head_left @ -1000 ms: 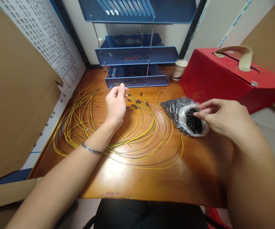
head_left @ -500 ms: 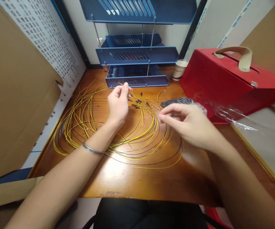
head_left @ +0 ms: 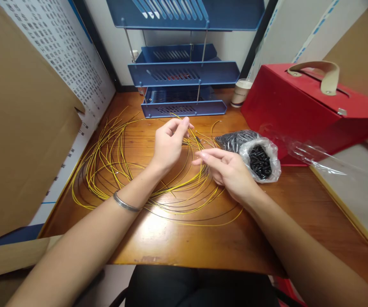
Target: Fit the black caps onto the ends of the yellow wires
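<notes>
My left hand (head_left: pixel 169 143) is over the middle of the table, thumb and fingers pinched on a thin yellow wire (head_left: pixel 175 114) whose end sticks up past the fingertips. Just to the right and a little nearer to me is my right hand (head_left: pixel 230 172), its thumb and forefinger closed together; whatever lies between them is too small to make out. Under both hands spreads a loose coil of yellow and dark wires (head_left: pixel 97 170). Small black sleeve-like pieces (head_left: pixel 198 139) show at some wire ends, partly covered by my left hand.
A clear plastic bag (head_left: pixel 275 160) beyond my right hand stands open, full of small black pieces (head_left: pixel 260 164). Behind are a blue tiered rack (head_left: pixel 184 74) and a paper cup (head_left: pixel 240 94). A red box (head_left: pixel 302 106) stands right; cardboard (head_left: pixel 21 119) flanks the left.
My left hand has moved right with the wire. My right hand has come left and slightly nearer to me, close to the left, uncovering the bag of black pieces.
</notes>
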A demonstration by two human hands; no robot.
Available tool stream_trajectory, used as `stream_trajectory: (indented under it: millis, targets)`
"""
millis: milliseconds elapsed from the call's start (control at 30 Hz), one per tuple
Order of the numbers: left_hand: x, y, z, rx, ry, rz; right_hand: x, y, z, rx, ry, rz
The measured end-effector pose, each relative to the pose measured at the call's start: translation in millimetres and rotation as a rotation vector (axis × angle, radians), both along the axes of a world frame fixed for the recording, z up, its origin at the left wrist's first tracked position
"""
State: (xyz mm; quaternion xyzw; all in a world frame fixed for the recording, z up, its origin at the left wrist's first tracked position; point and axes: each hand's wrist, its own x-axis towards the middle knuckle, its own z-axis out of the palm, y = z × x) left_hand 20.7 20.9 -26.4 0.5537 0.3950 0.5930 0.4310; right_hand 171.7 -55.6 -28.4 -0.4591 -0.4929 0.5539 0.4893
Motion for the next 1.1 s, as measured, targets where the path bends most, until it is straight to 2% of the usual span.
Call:
stream_trajectory:
  millis: [200, 233, 300, 367, 433, 533, 633, 733, 833, 900, 933, 1000, 1100]
  targets:
    - [2, -5, 3.4, -0.099, 0.016, -0.179, 1, -6, 3.2, -0.024, -0.049, 0.178]
    - [2, -6, 5.0, -0.112, 0.023, -0.22, 1, -5, 2.9, -0.037, -0.042, 0.177]
    - [-1, -9, 8.7, -0.128, 0.064, -0.327, 1, -3, 2.1, -0.084, 0.03, 0.076]
    - [-5, -14, 13.2, -0.152, 0.148, -0.496, 2, 0, 1.4, -0.144, 0.146, -0.057]
    - [-8, -19, 18.0, -0.19, 0.254, -0.722, 3, 2, 1.4, -0.191, 0.235, -0.09]
    - [-8, -27, 24.3, -0.212, 0.356, -1.02, 4, 2, 2.9, -0.223, 0.327, -0.019]
    - [-5, -34, 28.6, -0.27, 0.423, -1.214, 5, 0, 5.4, -0.247, 0.363, 0.031]
    - [-3, -40, 30.9, -0.394, 0.515, -1.404, 5, 0, 8.4, -0.258, 0.396, 0.043]
    - [-5, -41, 33.0, -0.446, 0.641, -1.581, 7, 1, 11.3, -0.26, 0.487, 0.045]
    - [-8, -41, 34.6, -0.454, 0.645, -1.609, 9, 3, 12.8, -0.257, 0.554, 0.019]
    - [-9, -40, 35.2, -0.468, 0.617, -1.582, 10, 3, 13.4, -0.251, 0.585, -0.001]
    - [-12, -37, 35.7, -0.522, 0.489, -1.487, 13, 5, 14.1, -0.243, 0.636, -0.035]
    - [-15, -32, 34.9, -0.551, 0.189, -1.289, 17, 7, 14.4, -0.243, 0.695, -0.066]
